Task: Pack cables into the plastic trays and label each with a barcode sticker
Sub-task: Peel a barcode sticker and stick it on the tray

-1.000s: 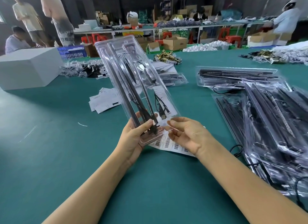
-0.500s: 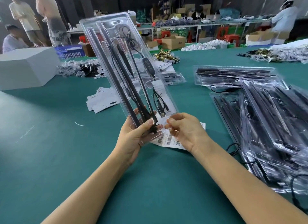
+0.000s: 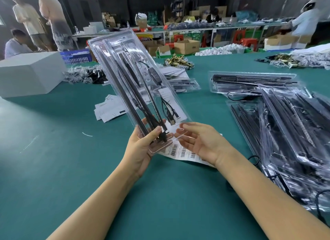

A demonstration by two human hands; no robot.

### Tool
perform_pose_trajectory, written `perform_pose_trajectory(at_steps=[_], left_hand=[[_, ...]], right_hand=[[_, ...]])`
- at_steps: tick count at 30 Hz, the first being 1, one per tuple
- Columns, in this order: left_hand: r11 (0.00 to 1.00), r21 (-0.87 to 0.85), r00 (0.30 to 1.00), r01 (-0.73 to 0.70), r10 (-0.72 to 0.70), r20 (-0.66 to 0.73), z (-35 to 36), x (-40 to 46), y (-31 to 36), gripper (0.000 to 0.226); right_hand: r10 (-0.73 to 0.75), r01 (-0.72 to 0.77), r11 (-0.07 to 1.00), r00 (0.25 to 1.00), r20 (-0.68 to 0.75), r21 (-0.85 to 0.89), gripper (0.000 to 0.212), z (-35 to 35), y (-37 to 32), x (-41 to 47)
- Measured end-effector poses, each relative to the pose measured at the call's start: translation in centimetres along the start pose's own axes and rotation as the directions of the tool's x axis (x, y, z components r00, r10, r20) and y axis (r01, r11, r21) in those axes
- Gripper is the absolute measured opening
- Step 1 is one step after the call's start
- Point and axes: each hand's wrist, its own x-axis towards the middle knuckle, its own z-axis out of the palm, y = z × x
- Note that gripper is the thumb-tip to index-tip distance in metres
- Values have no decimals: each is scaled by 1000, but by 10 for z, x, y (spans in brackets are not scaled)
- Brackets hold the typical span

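Observation:
A long clear plastic tray (image 3: 125, 64) stands tilted up above the green table, packed with black rods and a black cable (image 3: 167, 109). My left hand (image 3: 142, 146) grips its lower end, thumb across the front. My right hand (image 3: 201, 141) is beside the tray's lower right corner, palm turned up, fingers relaxed and touching the tray's edge. Under both hands a white sheet of barcode stickers (image 3: 184, 152) lies on the table.
A pile of packed clear trays (image 3: 285, 125) covers the table at right, with loose black cable (image 3: 253, 159) at its edge. White paper cards (image 3: 109, 111) lie behind the tray, a white box (image 3: 28, 73) at far left. People work at benches behind.
The tray has tilted and dropped slightly while my left hand keeps hold. My right hand has let go of its pinch at the tray's lower corner and opened, palm up.

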Motion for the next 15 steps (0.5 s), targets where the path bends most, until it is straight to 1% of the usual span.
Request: perform_pose_trajectory(at_steps=[2, 5, 8, 11, 12, 14, 15], left_hand=[[1000, 12, 1000, -2, 2, 2, -2, 0, 0, 43], [997, 72, 1000, -10, 9, 15, -1, -1, -3, 43], [995, 94, 999, -31, 28, 25, 3, 2, -1, 49], [998, -3, 998, -55, 55, -7, -2, 7, 6, 55], [998, -23, 998, -63, 63, -20, -5, 8, 7, 53], [997, -57, 997, -49, 46, -65, -7, 7, 9, 44], [996, -79, 996, -33, 25, -91, -8, 8, 10, 44]], right_hand=[[1, -2, 1000, 1000, -18, -29, 14, -1, 1, 0], [-18, 8, 992, 997, -74, -123, 11, 0, 4, 0], [-101, 75, 970, 990, -102, -231, 14, -2, 4, 2], [-216, 185, 913, 975, -46, -362, 9, -3, -1, 0], [-244, 214, 890, 969, -25, -402, 9, -3, -3, -1], [-299, 257, 823, 954, -3, -507, 18, -3, -3, -2], [-339, 285, 777, 941, 7, -561, 20, -4, -3, -2]])
